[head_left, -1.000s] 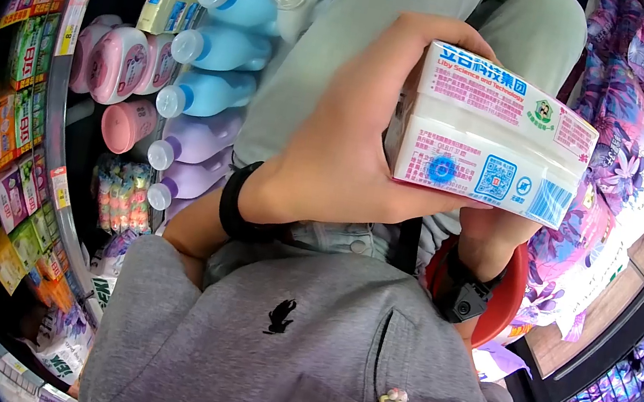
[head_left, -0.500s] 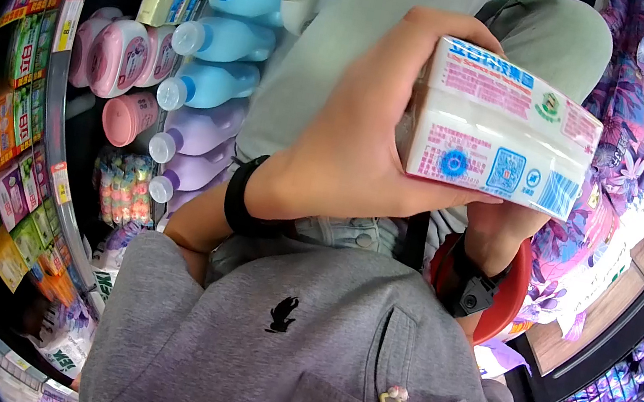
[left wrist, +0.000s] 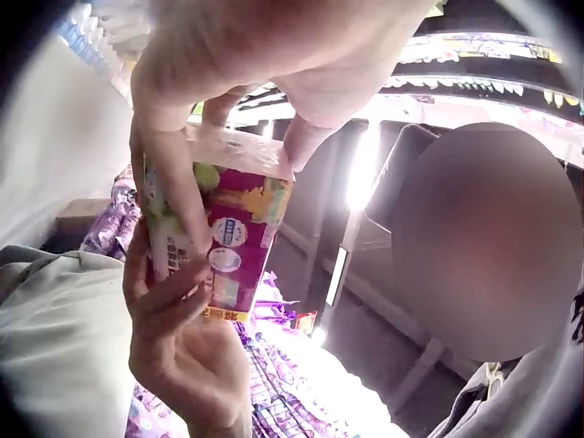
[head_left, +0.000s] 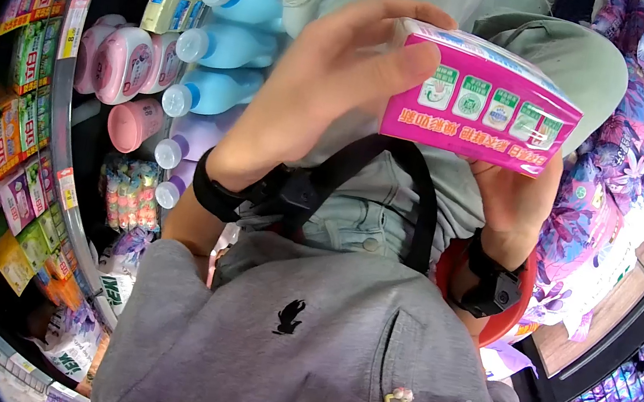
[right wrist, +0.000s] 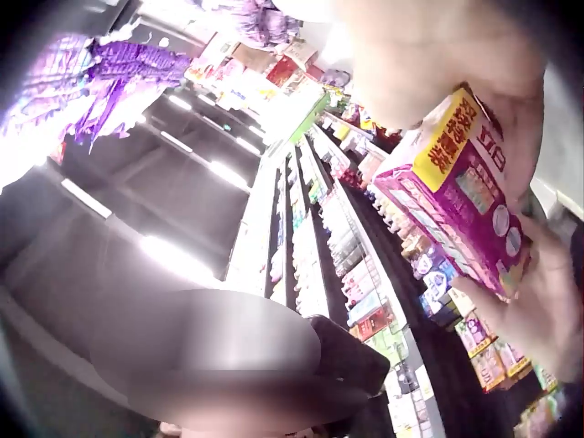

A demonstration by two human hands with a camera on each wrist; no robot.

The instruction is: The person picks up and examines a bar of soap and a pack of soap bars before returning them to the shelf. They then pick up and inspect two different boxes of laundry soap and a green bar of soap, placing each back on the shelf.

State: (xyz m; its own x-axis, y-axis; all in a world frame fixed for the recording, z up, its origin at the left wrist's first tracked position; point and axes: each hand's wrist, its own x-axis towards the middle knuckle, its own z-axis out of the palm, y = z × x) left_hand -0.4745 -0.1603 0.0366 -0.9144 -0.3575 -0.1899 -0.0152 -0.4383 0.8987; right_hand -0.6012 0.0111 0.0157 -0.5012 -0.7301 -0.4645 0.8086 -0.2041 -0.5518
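Magenta box (head_left: 481,117), one, printed, upper right of centre in the head view; lettering upside down. Left hand (head_left: 343,77): pinched its left end, thumb on the magenta face. Right hand (head_left: 518,200): gripped it from below, right of centre; most fingers hidden behind. Black wristbands (head_left: 294,190), two. Grey shirt (head_left: 231,339), lower centre. Pale trousers (head_left: 567,59), upper right. Bottles (head_left: 233,46), blue and lilac, in a column at upper left; pink bottles (head_left: 123,65) further left. Floral bags (head_left: 591,220), right side. Red tub (head_left: 526,278), partly covered by the right arm.

Left wrist view: box left of centre, tilted. Left hand across the top, fingers bent down over the box; right hand at lower left, fingers curled at its left edge. Bright light (left wrist: 365,169), right of centre.

Right wrist view: box at right, tilted, yellow band uppermost. Right hand at upper right, left hand at lower right, both touching it. Stocked shelves (right wrist: 315,228) ran through the centre; ceiling lights (right wrist: 178,260), left.
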